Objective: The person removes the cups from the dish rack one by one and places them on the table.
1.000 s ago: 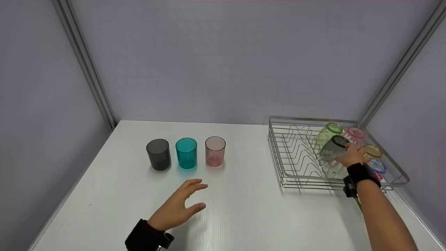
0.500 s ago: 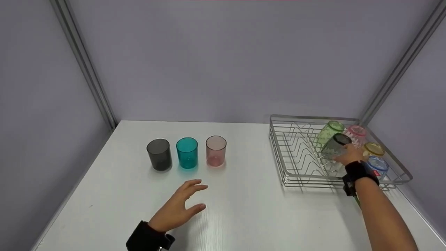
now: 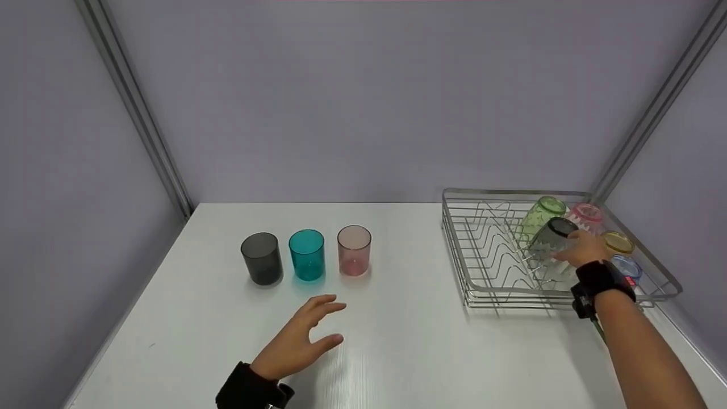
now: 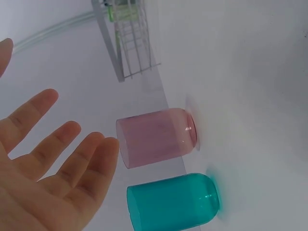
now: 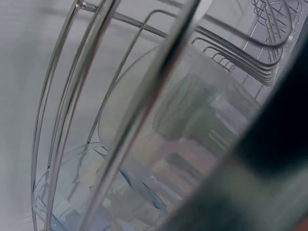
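At the right, my right hand (image 3: 586, 248) reaches into a wire dish rack (image 3: 480, 288) and holds a grey-tinted glass (image 3: 548, 241), fingers at its dark upper ring and thumb along its near side. The glass leans in the rack. In the right wrist view the hand is almost wholly out of sight; a clear glass wall (image 5: 139, 110) shows behind blurred wires. My left hand (image 3: 295, 343) hovers over the table with fingers spread, holding nothing. It is nearest to a pink cup (image 3: 354, 253) and a teal cup (image 3: 307, 257), both upright.
A dark grey cup (image 3: 262, 260) stands left of the teal one. Around the grey-tinted glass sit a green glass (image 3: 542, 216), a pink glass (image 3: 588, 215), a yellow-ringed glass (image 3: 618, 242) and a blue glass (image 3: 627, 267). A wall (image 3: 363, 102) rises behind the white table (image 3: 409, 346).
The head view has shifted slightly, moving everything a little to the right. My right hand stays at the grey-tinted glass, and the left hand keeps its spread pose.
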Demonstrator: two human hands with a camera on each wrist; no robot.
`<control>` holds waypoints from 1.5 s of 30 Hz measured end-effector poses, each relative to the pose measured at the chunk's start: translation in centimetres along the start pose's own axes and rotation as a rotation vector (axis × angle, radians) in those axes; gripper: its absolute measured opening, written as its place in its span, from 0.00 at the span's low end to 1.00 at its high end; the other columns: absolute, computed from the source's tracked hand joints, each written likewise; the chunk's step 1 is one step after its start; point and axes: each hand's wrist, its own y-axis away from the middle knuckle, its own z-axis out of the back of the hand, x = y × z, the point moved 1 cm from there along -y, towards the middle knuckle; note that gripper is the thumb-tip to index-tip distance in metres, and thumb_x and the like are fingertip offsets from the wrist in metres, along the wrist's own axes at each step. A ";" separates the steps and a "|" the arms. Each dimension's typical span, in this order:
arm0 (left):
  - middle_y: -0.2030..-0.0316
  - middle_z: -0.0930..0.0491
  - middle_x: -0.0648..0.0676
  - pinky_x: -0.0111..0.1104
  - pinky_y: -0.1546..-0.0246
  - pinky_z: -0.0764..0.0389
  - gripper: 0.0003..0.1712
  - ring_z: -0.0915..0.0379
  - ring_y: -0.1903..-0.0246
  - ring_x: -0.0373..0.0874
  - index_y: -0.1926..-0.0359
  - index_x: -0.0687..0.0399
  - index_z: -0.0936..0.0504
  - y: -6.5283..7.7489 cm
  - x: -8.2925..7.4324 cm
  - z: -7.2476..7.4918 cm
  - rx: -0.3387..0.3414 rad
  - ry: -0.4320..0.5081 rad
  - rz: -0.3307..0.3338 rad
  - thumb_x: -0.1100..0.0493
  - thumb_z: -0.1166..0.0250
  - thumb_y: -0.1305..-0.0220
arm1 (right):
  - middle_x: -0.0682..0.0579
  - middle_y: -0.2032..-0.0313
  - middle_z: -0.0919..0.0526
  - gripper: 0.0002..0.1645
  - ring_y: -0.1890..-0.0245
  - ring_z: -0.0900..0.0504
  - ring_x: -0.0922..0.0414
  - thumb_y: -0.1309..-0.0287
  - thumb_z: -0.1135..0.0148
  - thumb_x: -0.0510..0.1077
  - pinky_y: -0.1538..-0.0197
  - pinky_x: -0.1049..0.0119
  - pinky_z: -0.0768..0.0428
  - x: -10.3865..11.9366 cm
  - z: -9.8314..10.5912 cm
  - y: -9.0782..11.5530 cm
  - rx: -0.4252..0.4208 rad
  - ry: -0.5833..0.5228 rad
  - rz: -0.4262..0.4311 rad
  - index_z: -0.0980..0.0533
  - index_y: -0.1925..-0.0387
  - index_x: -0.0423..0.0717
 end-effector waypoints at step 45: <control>0.28 0.55 0.51 0.46 0.37 0.34 0.57 0.53 0.30 0.52 0.26 0.35 0.56 -6.7 -4.1 -1.7 -0.082 0.266 -0.160 0.48 0.27 0.49 | 0.47 0.50 0.30 0.35 0.56 0.28 0.58 0.57 0.29 0.31 0.58 0.71 0.19 14.6 -6.6 14.4 -0.371 -0.751 0.697 0.33 0.45 0.35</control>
